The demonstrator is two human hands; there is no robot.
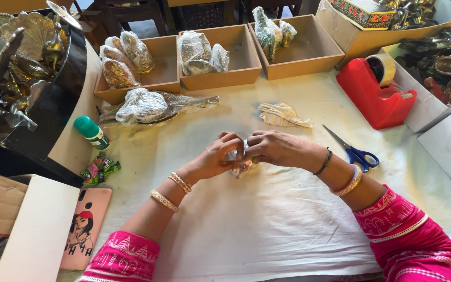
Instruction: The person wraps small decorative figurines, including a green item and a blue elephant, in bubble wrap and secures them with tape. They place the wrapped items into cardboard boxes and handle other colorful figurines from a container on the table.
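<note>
My left hand and my right hand meet at the middle of the white-covered table. Both are closed around a small plastic-wrapped item, mostly hidden by the fingers; only a shiny wrapped end shows below them. I cannot tell what is inside the wrap. Both wrists wear bangles and pink sleeves.
Three open cardboard boxes at the back hold wrapped figures. A wrapped piece lies before them, with a folded cloth. A red tape dispenser, blue-handled scissors, a green-capped bottle, a phone and metal pieces surround.
</note>
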